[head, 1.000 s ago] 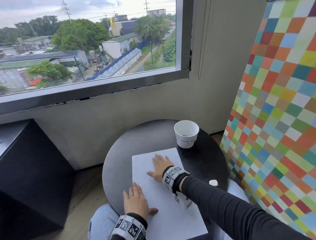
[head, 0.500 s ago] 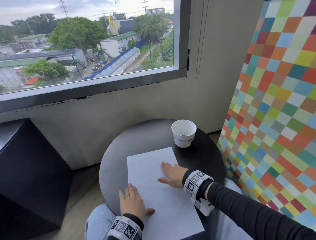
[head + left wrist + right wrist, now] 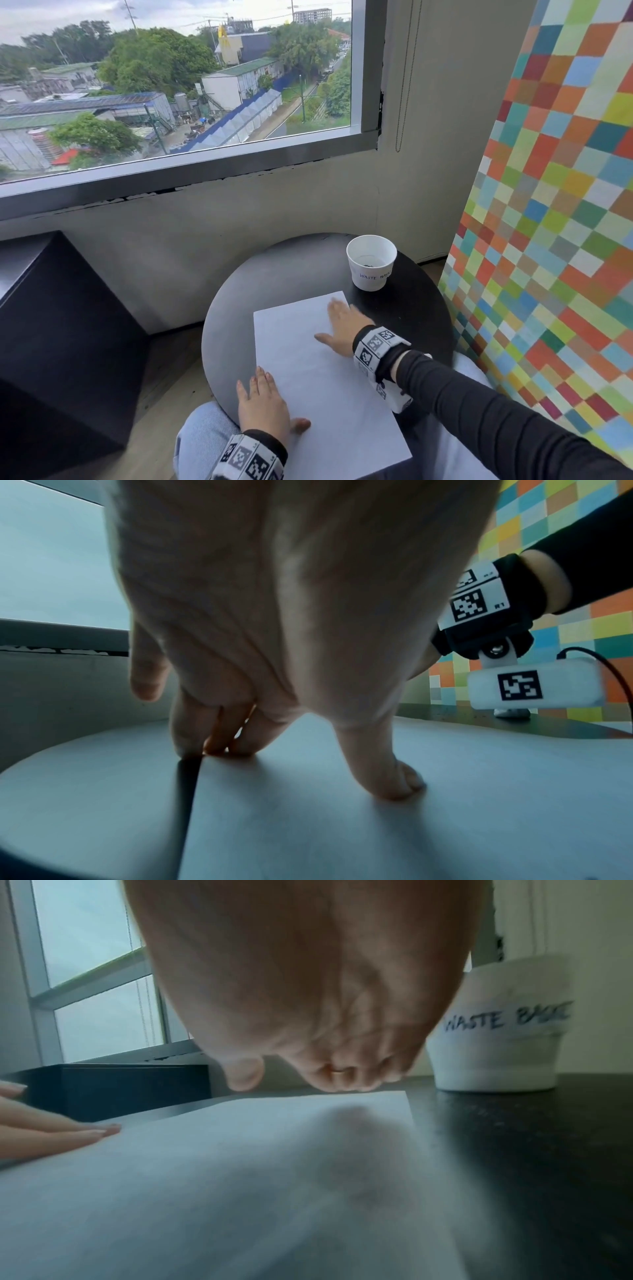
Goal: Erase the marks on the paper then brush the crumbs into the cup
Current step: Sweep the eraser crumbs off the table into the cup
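Note:
A white sheet of paper (image 3: 318, 370) lies on the round black table (image 3: 239, 308); I see no marks on it. My left hand (image 3: 262, 401) presses flat on the sheet's near left edge, fingers straight. My right hand (image 3: 342, 323) lies flat on the sheet near its far right corner, fingers stretched toward the cup and blurred. The white paper cup (image 3: 371, 262) marked "WASTE BASKET" stands upright just beyond that corner, with dark crumbs at its bottom. In the right wrist view the cup (image 3: 496, 1031) is close to the fingertips (image 3: 346, 1080). In the left wrist view, the left fingers (image 3: 212, 731) rest at the paper's edge.
A small white eraser (image 3: 512, 712) lies on the table under my right wrist. A black cabinet (image 3: 61, 342) stands to the left. A wall of coloured squares (image 3: 548, 240) rises close on the right. A window and wall lie behind the table.
My right hand swept back across the paper, then forward to its far right corner near the cup. The left hand has stayed pressed on the near left edge.

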Available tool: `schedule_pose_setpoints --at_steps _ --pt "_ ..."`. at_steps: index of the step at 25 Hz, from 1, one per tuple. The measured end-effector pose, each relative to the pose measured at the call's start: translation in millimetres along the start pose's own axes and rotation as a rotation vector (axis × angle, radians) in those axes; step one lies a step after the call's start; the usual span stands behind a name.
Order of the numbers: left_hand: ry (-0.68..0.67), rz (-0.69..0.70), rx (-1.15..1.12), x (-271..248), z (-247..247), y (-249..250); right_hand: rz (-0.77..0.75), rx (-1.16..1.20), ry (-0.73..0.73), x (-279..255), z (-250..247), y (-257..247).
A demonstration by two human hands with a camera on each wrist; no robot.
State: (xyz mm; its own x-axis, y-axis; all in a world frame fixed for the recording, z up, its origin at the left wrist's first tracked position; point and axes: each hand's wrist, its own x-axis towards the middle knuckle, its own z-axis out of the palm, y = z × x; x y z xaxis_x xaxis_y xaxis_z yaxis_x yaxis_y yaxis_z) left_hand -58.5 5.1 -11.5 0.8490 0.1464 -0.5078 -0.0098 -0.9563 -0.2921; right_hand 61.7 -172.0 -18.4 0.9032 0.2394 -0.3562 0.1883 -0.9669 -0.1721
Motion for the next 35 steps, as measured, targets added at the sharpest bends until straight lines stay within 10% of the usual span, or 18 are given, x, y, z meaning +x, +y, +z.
schedule_pose_setpoints --at_steps 5,9,14,17,21,32,35 --pt "-0.018 0.01 0.012 -1 -1 0 0.162 -0.047 0.026 13 -17 -19" --pt "-0.018 0.003 0.008 0 0 -1 -0.154 -0.013 -0.101 25 -19 -45" --pt "-0.025 0.006 0.004 0 -1 -1 0.159 -0.133 -0.028 22 -24 -36" --pt "-0.013 0.003 0.025 0 -1 -1 -0.062 0.001 -0.057 19 -19 -41" --pt "-0.038 0.007 0.03 -1 -1 -1 0.161 -0.167 -0.008 19 -20 -29" --pt "-0.038 -0.009 0.039 -6 -1 -5 -0.123 -0.056 -0.082 -8 3 12" --pt "-0.058 0.001 0.042 -6 -2 -6 0.037 -0.099 -0.012 -11 -5 28"
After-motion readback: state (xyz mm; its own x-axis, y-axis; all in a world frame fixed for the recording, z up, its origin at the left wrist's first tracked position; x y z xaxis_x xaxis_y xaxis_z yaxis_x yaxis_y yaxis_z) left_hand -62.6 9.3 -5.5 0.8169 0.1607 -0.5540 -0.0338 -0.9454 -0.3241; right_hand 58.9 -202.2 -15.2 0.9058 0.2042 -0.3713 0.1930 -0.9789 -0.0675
